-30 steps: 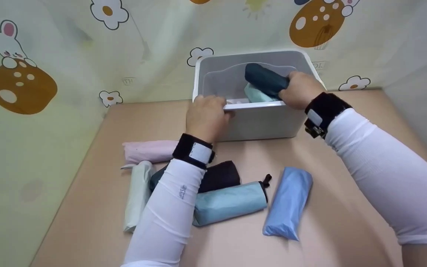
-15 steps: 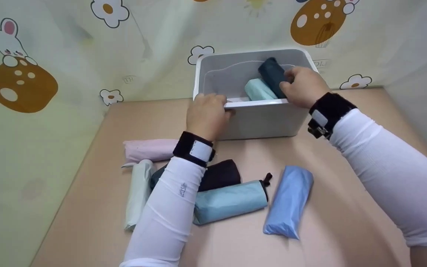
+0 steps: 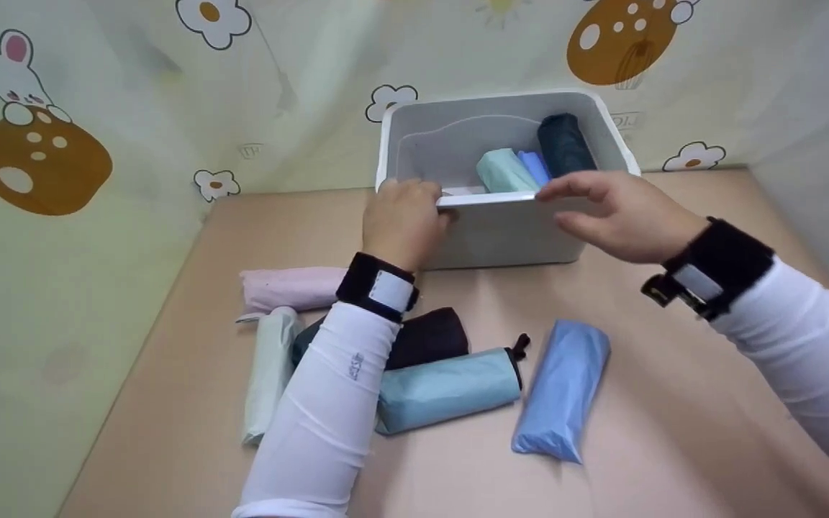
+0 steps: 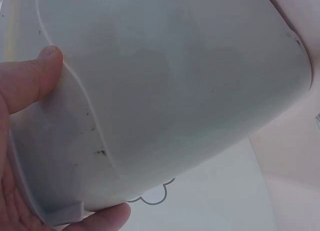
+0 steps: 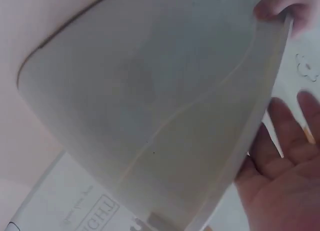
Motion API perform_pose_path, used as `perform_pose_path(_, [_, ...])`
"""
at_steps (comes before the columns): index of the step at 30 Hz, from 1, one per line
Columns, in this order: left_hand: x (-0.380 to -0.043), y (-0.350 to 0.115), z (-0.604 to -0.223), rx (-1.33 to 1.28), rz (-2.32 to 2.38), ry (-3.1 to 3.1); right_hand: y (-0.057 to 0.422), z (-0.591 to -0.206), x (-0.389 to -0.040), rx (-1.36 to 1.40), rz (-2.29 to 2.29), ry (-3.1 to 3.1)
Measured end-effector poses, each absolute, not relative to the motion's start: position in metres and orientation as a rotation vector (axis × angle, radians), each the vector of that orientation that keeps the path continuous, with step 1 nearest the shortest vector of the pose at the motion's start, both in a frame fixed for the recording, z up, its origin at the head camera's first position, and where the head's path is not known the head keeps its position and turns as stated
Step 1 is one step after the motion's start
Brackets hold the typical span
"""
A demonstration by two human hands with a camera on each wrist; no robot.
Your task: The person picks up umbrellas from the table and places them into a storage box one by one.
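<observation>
My left hand [image 3: 404, 223] grips the front left rim of a grey-white plastic storage bin [image 3: 508, 234]; in the left wrist view its thumb [image 4: 37, 78] presses the bin's outer wall. My right hand [image 3: 623, 216] holds nothing, its fingers spread and slightly bent just in front of the bin's front right rim. Inside the bin, a dark navy folded umbrella [image 3: 565, 144] leans at the right, beside a mint-green one [image 3: 506, 171] and a partly hidden blue one [image 3: 534, 165]. Their lower ends are hidden behind the front wall.
On the tan table [image 3: 458, 475] lie more folded umbrellas: pink [image 3: 292, 289], pale green [image 3: 269, 374], a black bundle [image 3: 429, 338] partly under my left forearm, light teal [image 3: 450, 388] with a black cord, and blue [image 3: 562, 392]. A printed curtain [image 3: 299, 93] hangs behind the bin.
My right hand has set the dark navy umbrella upright at the bin's right side, let go, and drawn back toward the front right. My left hand has stayed on the rim.
</observation>
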State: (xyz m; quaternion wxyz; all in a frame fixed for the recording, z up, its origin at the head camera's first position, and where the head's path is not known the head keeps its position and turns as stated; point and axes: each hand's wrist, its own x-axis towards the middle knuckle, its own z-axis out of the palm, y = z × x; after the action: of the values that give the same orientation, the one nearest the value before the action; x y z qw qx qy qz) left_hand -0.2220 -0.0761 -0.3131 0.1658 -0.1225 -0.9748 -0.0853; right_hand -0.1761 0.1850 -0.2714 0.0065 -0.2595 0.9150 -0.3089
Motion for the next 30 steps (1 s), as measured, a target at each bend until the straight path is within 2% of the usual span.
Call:
perform_pose_path(7, [-0.222, -0.076, -0.312, -0.344, -0.240, -2.773, 0.191, -0.297, -0.141, -1.030, -0.590, 2.725])
perform_pose_path(12, [-0.222, -0.077, -0.313, -0.329, -0.242, -2.788, 0.196, -0.330, -0.126, -1.059, -0.308, 2.611])
perform_pose_path(20, [-0.222, -0.076, -0.313, -0.319, -0.249, -2.798, 0.201, -0.366, -0.117, -0.948, -0.205, 2.570])
perform_pose_path(30, [-0.220, -0.074, -0.312, -0.329, -0.258, -2.793, 0.197, -0.383, -0.113, -1.182, -0.128, 2.730])
